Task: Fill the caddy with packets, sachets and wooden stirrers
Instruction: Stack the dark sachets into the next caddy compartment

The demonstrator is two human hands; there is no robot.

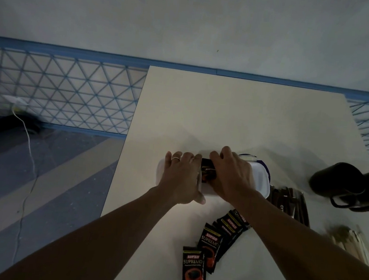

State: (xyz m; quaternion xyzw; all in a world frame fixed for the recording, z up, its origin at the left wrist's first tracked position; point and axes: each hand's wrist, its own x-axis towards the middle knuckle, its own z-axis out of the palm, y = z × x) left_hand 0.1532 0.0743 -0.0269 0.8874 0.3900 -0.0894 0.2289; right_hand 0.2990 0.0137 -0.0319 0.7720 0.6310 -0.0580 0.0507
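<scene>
Forearms: two bare ones reach in from the lower edge, nearest the lens.
Right hand [231,175]: fingers curled round a dark sachet [208,173], glossy and rectangular, held at the mouth of the caddy [261,182] between the two hands.
Left hand [180,177]: lies on the container's left half, fingers fairly straight over the far rim and gripping nothing, thumb at the near wall; a pale ring [176,158] on one finger.
Caddy body: translucent white plastic with rounded corners, mid-desk; a blue-edged piece [266,167] shows behind its right end.
Loose sachets [212,242]: shiny black with red and gold print, fanned in an overlapping row in front of the container.
Stick packets [289,202]: narrow, brown, heaped just right of it.
Wooden stirrers [348,241]: pale, thin, blurred, by the right edge.
Mugs [340,184]: two, black and matt, at the far right.
Desk [226,112]: smooth cream top.
Room: floor [52,184] in grey-blue and beige bands; pale wall [61,88] with a blue triangle lattice; white cable [30,148] trailing down.
</scene>
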